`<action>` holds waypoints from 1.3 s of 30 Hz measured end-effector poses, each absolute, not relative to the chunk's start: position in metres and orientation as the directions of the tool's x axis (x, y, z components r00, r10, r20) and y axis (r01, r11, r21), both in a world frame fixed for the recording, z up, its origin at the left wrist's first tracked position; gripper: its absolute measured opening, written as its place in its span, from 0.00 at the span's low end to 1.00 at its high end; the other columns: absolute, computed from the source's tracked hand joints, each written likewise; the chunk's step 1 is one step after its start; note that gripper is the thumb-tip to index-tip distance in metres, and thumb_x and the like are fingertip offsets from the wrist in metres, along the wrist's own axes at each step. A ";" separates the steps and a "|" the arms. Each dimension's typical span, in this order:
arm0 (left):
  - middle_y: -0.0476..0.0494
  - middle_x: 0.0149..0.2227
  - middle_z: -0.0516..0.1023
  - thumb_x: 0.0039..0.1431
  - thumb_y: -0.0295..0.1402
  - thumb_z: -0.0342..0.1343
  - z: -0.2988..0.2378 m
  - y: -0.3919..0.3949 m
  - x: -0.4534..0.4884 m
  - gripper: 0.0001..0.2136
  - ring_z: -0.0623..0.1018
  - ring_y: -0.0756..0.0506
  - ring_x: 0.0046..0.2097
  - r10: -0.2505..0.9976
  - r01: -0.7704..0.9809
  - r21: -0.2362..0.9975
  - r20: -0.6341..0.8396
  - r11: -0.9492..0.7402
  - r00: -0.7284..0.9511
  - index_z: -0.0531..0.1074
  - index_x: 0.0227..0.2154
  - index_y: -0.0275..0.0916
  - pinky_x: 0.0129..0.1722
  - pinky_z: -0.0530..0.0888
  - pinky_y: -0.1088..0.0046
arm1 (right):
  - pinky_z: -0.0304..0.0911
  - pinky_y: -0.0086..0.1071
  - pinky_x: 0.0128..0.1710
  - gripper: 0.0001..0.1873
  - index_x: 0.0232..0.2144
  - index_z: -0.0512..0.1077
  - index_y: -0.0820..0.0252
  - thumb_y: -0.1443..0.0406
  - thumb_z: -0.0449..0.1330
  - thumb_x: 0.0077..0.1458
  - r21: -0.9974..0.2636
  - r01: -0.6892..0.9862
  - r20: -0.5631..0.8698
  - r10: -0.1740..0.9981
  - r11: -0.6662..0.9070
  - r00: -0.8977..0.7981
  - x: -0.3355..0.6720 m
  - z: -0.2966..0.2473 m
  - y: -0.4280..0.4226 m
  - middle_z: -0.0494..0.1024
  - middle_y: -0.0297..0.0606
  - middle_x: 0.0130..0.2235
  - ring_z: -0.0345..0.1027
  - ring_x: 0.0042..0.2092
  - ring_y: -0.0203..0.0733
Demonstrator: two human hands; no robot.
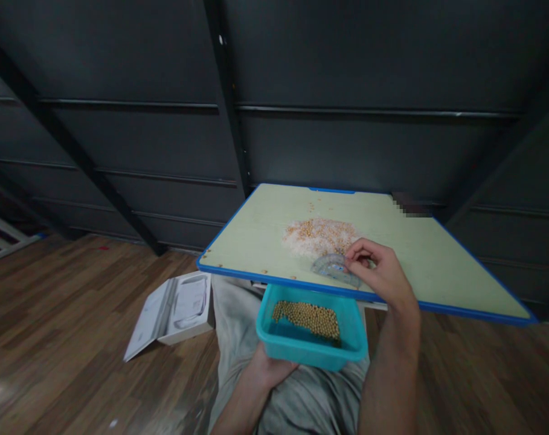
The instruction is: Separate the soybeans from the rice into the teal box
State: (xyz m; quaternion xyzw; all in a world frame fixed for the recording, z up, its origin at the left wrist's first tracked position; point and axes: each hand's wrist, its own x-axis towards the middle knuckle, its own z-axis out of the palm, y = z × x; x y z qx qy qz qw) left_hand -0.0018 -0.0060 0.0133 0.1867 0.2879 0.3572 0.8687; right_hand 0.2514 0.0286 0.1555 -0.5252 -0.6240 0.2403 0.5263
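My right hand (372, 267) pinches a clear plastic protractor (331, 266) between thumb and fingers, close above the near part of the pale board (238, 241). Just beyond the protractor lies a pile of white rice (296, 244) mixed with tan beans (308, 228). Below the board's near edge, my left hand (269, 367) supports a turquoise plastic basin (310, 353) from underneath at its near left side; its fingers are partly hidden. Round tan soybeans (308, 317) cover part of the basin's bottom.
The board has a blue rim (464, 311); several loose beans lie near its front left edge. An open white box (190, 308) rests on the wooden floor (84, 320) at left. A dark panelled wall (346, 60) rises behind. A pixelated dark patch covers the board's back right.
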 end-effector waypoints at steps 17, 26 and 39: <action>0.43 0.50 0.92 0.46 0.44 0.76 0.009 -0.001 -0.002 0.13 0.78 0.28 0.69 0.742 -0.554 0.500 -0.366 0.666 0.561 0.85 0.34 0.49 0.77 0.66 0.45 | 0.72 0.39 0.35 0.09 0.35 0.89 0.54 0.58 0.71 0.55 -0.852 0.416 0.436 0.870 0.317 0.230 0.249 0.150 0.037 0.90 0.41 0.37 0.79 0.34 0.45; 0.40 0.49 0.92 0.47 0.48 0.74 0.021 -0.001 0.001 0.19 0.78 0.27 0.69 0.754 -0.531 0.540 -0.395 0.653 0.525 0.85 0.42 0.51 0.75 0.69 0.44 | 0.78 0.39 0.38 0.08 0.37 0.89 0.53 0.57 0.74 0.57 -0.870 0.382 0.362 0.930 0.313 0.062 0.246 0.156 0.031 0.90 0.40 0.36 0.84 0.37 0.48; 0.39 0.54 0.90 0.52 0.47 0.70 0.022 -0.001 0.004 0.22 0.76 0.27 0.71 0.748 -0.543 0.517 -0.406 0.661 0.525 0.83 0.50 0.50 0.75 0.67 0.42 | 0.78 0.39 0.36 0.05 0.36 0.89 0.50 0.60 0.74 0.56 -0.870 0.378 0.331 0.943 0.316 -0.027 0.237 0.158 0.030 0.91 0.39 0.38 0.85 0.37 0.47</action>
